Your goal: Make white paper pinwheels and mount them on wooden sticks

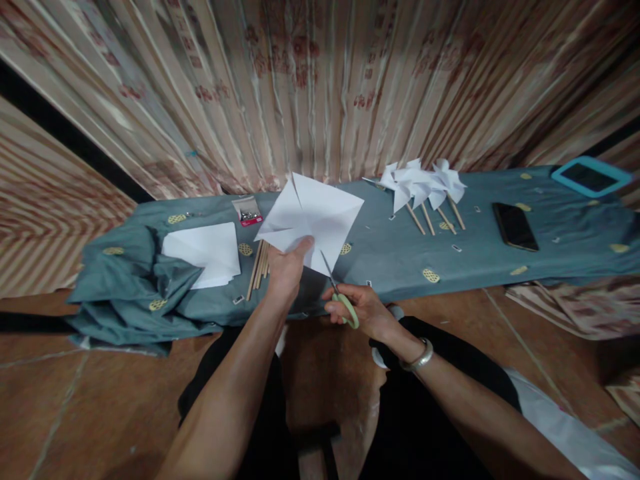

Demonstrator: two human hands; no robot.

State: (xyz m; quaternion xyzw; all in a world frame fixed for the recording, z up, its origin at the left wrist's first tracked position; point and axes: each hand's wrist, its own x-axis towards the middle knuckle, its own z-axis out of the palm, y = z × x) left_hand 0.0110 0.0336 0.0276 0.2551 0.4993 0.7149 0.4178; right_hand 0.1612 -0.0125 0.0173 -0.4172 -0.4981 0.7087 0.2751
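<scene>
A square white sheet of paper (pixel 325 213) is pinched in my left hand (pixel 289 267), thumb on top, above the front part of the cloth-covered bench. Slits run inward from its top and left corners. My right hand (pixel 363 308) grips green-handled scissors (pixel 346 310), whose blades lie at the sheet's lower corner and point toward its middle. Just under the sheet's left side lie several thin wooden sticks (pixel 257 270), partly hidden by the paper and my hand.
Left is a stack of white paper (pixel 213 250), with a small red box of metal pins (pixel 249 212) behind it. Several paper pinwheels on sticks (pixel 420 183) lie to the right, then a black phone (pixel 516 227) and a blue-framed tablet (pixel 593 176). Curtains (pixel 310 87) hang behind the bench.
</scene>
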